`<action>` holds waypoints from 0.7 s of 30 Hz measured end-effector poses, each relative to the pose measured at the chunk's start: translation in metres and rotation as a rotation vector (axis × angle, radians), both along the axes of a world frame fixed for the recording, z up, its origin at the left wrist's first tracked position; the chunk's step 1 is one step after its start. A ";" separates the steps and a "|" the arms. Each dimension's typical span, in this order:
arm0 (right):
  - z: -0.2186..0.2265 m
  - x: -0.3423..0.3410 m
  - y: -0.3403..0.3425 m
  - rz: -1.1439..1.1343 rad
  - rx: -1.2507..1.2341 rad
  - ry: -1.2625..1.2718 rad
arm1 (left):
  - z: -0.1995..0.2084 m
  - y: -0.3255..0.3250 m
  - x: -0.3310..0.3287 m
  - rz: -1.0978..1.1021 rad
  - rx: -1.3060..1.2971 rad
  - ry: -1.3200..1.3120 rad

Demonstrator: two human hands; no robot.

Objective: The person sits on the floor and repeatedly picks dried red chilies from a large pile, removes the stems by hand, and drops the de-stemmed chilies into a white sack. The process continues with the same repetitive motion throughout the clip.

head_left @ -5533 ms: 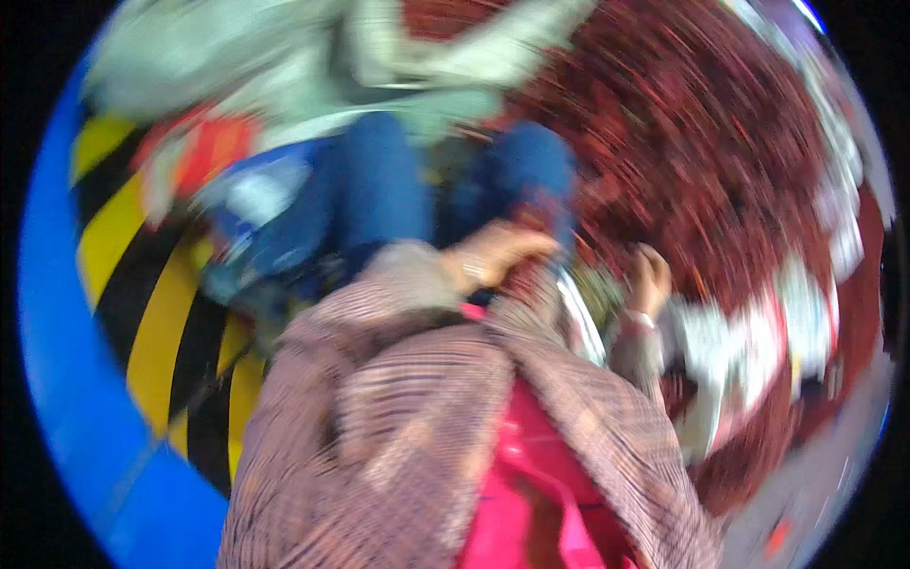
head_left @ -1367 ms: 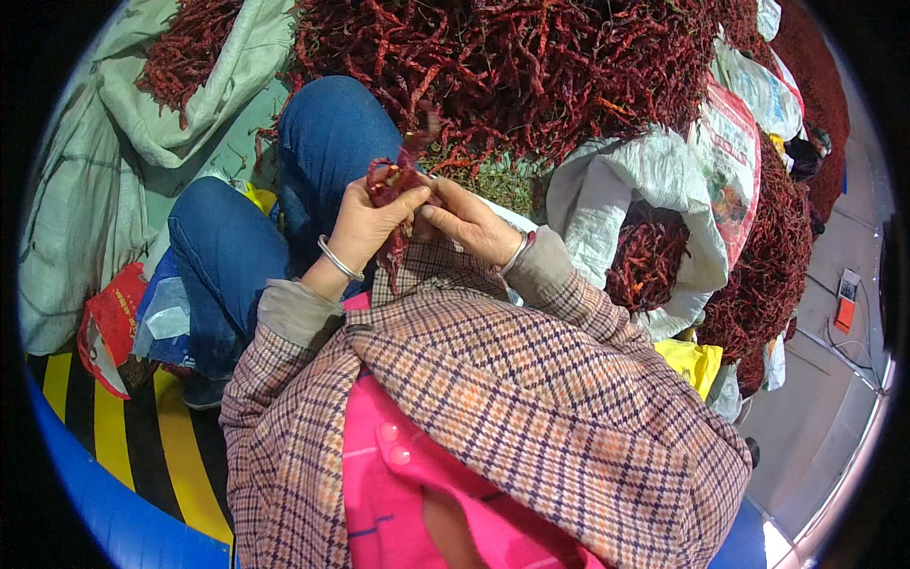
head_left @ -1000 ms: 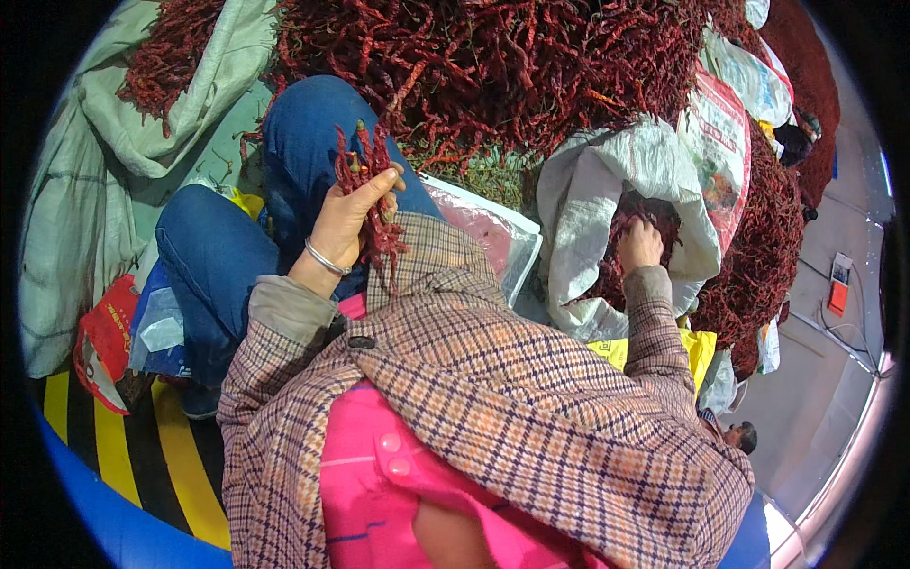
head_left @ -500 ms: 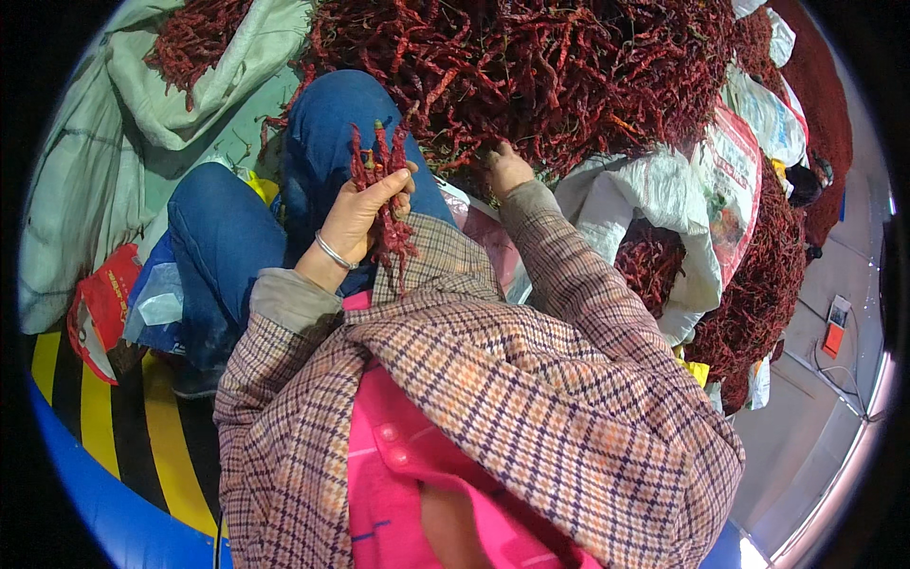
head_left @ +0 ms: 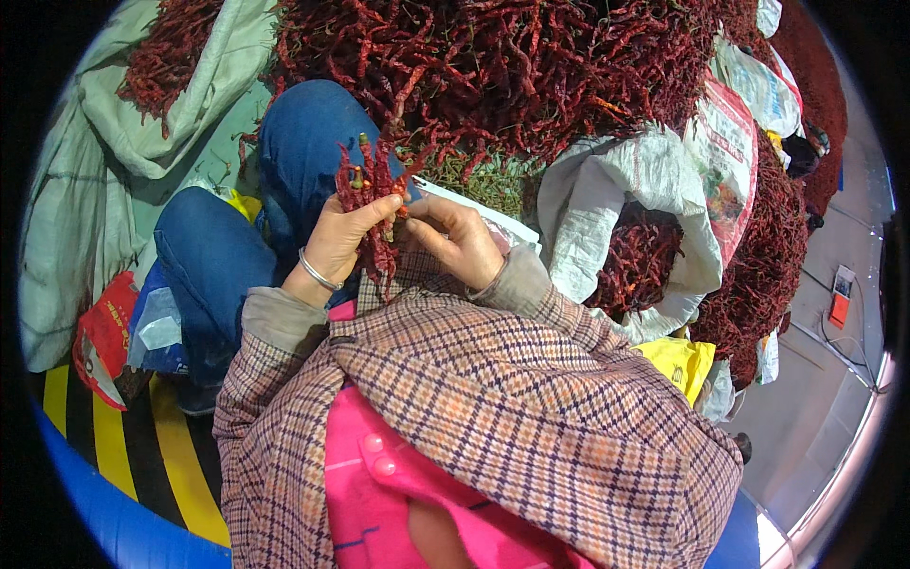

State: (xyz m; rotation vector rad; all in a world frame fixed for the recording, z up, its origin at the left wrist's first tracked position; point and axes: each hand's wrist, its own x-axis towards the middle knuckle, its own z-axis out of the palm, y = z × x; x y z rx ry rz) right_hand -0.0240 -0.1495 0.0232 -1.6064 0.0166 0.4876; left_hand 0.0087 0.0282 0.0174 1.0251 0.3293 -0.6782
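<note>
A bunch of dried red chillies (head_left: 379,251) stands upright in my left hand (head_left: 334,237), thumb pressed across it and stems pointing up. Against the bunch's right side is my right hand (head_left: 462,242), its thumb and fingers pinched at the chillies; fingertips are partly hidden there. Beyond both hands spreads a large heap of dried red chillies (head_left: 512,71), with loose green-brown stems (head_left: 507,185) along its near edge.
To the right, an open white woven sack (head_left: 588,199) holds more chillies, near a yellow bag (head_left: 678,362). A pale green sack (head_left: 104,161) stands at far left, above a red bag (head_left: 106,322). Yellow-black stripes (head_left: 114,436) mark the lower left.
My right hand has come back from the heap's edge to the bunch in my left hand. The left hand keeps its grip, and the view has shifted slightly.
</note>
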 end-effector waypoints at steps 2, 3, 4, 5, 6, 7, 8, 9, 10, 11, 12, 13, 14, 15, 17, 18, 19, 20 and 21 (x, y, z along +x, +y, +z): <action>0.004 0.002 -0.003 0.013 -0.020 -0.031 | 0.003 0.000 0.001 -0.004 -0.007 0.023; 0.005 0.003 -0.004 0.023 -0.033 -0.049 | 0.002 -0.002 0.001 0.002 -0.013 0.014; 0.002 0.003 -0.005 0.009 -0.024 -0.002 | -0.002 -0.003 0.000 0.008 -0.019 0.005; -0.004 0.002 -0.006 -0.005 -0.014 0.045 | -0.005 -0.005 -0.001 0.015 -0.024 -0.004; -0.008 0.001 -0.006 -0.016 -0.002 0.096 | -0.007 -0.009 -0.007 0.015 0.092 -0.163; -0.010 0.001 -0.006 0.023 -0.163 -0.037 | -0.008 -0.014 -0.012 0.015 0.210 -0.322; -0.011 0.001 -0.006 0.065 -0.323 -0.172 | -0.010 -0.014 -0.012 -0.068 0.391 -0.700; -0.014 -0.002 -0.007 0.094 -0.485 -0.299 | 0.007 -0.014 -0.007 -0.238 0.616 -0.889; -0.044 -0.005 -0.010 -0.024 -0.372 -0.445 | 0.016 -0.018 -0.010 -0.282 0.476 -0.824; -0.062 0.006 -0.016 -0.174 -0.295 -0.222 | 0.022 -0.020 -0.014 -0.314 0.347 -0.754; -0.079 0.017 -0.024 -0.367 -0.210 -0.016 | 0.013 -0.027 -0.017 -0.368 0.285 -1.138; -0.086 0.028 -0.039 -0.392 -0.204 0.034 | 0.012 -0.031 -0.020 -0.388 0.267 -1.167; -0.107 0.029 -0.060 -0.311 -0.326 -0.026 | 0.010 -0.030 -0.022 -0.394 0.175 -0.878; -0.135 0.025 -0.090 -0.116 -0.557 -0.105 | 0.008 -0.028 -0.023 -0.397 0.071 -0.580; -0.142 0.022 -0.124 0.119 -1.080 -0.209 | 0.004 -0.012 -0.015 -0.327 0.018 -0.201; -0.143 0.025 -0.130 0.077 -1.098 -0.150 | 0.000 -0.009 -0.015 -0.224 -0.043 -0.162; -0.142 0.029 -0.133 0.034 -1.116 -0.092 | -0.004 -0.008 -0.016 -0.122 -0.106 -0.123; -0.154 0.044 -0.134 -0.007 -1.095 0.012 | -0.007 -0.003 -0.012 -0.154 -0.080 -0.066; -0.159 0.053 -0.126 -0.042 -1.063 0.091 | -0.006 -0.003 -0.011 -0.129 -0.091 -0.050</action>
